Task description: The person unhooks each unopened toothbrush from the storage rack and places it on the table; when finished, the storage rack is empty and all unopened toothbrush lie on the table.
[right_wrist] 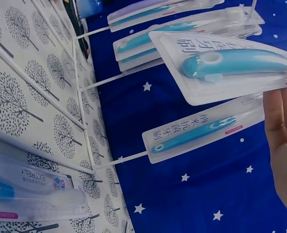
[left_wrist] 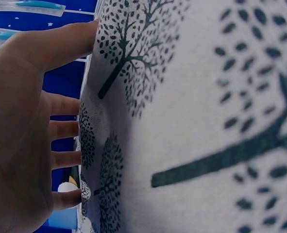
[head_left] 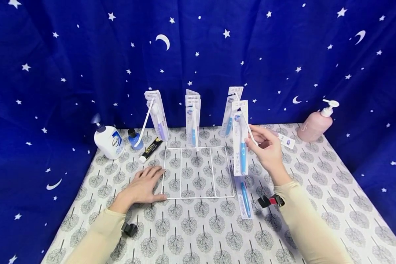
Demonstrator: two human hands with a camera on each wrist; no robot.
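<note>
A white wire display rack (head_left: 198, 198) stands on the table, with packaged toothbrushes hanging on its three prongs. My right hand (head_left: 267, 148) pinches the edge of a packaged blue toothbrush (head_left: 240, 146) at the front end of the right prong. Behind it hangs another blue toothbrush pack (head_left: 229, 121). Several packs (head_left: 193, 121) fill the middle prong, and purple toothbrush packs (head_left: 159, 117) hang on the left one. My left hand (head_left: 145, 185) lies on the table with fingers spread, its fingertips and thumb at the rack's left side. One more toothbrush pack (head_left: 245, 200) lies beside the rack's right front corner.
Left of the rack are a white pump bottle (head_left: 110, 143), a small blue bottle (head_left: 136, 140) and a black toothpaste tube (head_left: 151, 149). A pink pump bottle (head_left: 315, 126) and a white packet (head_left: 286, 140) are at the right. A blue star-patterned curtain (head_left: 198, 62) hangs behind.
</note>
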